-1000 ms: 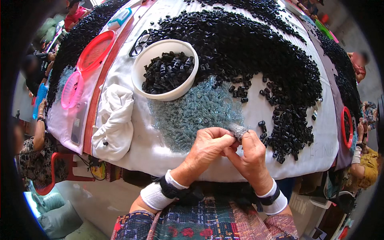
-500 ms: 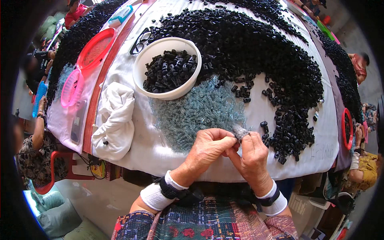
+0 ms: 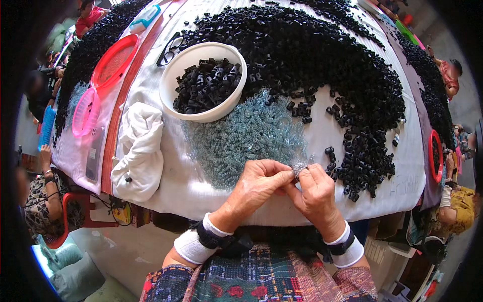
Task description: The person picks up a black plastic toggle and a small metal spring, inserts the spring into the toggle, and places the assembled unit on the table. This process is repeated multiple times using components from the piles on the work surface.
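Note:
My left hand (image 3: 257, 185) is closed in a pinch, thumb and forefinger pressed together, and its fingertips meet those of my right hand (image 3: 316, 194). The right hand is curled round a small clump of fine metal springs (image 3: 299, 167). What sits between the left fingertips is hidden. Both hands are over the near edge of a pile of pale bluish coil springs (image 3: 241, 143). A white bowl (image 3: 167, 103), filled with small black plastic barrel-shaped pieces (image 3: 207, 85), stands just behind that pile.
A great heap of black pieces (image 3: 322, 55) arcs over the white cloth behind and to the right. At left lie a crumpled white cloth (image 3: 138, 151), eyeglasses (image 3: 171, 49), a phone (image 3: 94, 153), a pink basket (image 3: 86, 111) and a red tray (image 3: 128, 45). Other people work along both sides.
The view has shifted slightly, moving most of the table leftward. Both hands keep their fingertips together, and the spring clump at the right hand shows less above the fingers.

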Available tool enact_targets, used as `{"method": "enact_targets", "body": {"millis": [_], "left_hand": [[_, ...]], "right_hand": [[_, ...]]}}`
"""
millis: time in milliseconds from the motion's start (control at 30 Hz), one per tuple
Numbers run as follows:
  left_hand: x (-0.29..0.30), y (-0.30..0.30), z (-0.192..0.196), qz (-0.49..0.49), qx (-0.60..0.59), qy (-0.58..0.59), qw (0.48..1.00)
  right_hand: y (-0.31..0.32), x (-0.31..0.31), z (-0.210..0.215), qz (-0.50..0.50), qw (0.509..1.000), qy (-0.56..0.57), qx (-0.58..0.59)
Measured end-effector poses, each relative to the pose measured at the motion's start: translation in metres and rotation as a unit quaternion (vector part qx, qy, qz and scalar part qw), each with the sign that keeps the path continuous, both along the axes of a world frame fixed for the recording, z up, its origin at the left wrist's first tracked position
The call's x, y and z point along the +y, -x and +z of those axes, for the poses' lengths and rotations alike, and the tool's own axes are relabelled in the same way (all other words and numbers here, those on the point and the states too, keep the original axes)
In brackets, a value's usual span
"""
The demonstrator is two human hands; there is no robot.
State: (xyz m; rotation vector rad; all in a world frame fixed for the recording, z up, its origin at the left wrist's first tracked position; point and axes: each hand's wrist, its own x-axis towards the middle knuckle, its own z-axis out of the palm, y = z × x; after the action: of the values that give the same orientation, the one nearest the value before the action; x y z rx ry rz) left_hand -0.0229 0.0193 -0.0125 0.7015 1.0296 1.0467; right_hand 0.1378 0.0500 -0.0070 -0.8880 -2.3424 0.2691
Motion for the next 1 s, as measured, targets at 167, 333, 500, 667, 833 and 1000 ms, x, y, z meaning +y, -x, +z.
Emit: {"method": "enact_targets", "body": {"millis": [167,333,500,667,833,1000], "left_hand": [[0.001,0.0,0.004,-0.008,0.02,-0.014,1.0],[0.002,0.001,0.012,-0.007,-0.059,0.065,0.996],[0.0,0.001,0.018,-0.067,0.018,0.001,0.998],[-0.001,0.008,0.02,-0.09,0.025,-0.004,0.996],[0.011,0.028,0.029,0.052,-0.051,-0.004,0.997],[0.032,0.064,0.045,0.178,-0.119,-0.066,0.975]], "right_hand": [[-0.002,0.001,-0.001,-0.014,0.999,0.02,0.029],[-0.01,0.007,0.011,-0.036,0.998,-0.022,0.038],[-0.009,-0.001,0.009,-0.013,0.999,-0.026,0.033],[-0.015,0.0,0.015,0.007,0.997,0.037,0.066],[-0.054,0.031,0.017,-0.168,0.985,-0.017,0.043],[-0.064,0.037,0.018,-0.2,0.979,0.017,-0.045]]}}
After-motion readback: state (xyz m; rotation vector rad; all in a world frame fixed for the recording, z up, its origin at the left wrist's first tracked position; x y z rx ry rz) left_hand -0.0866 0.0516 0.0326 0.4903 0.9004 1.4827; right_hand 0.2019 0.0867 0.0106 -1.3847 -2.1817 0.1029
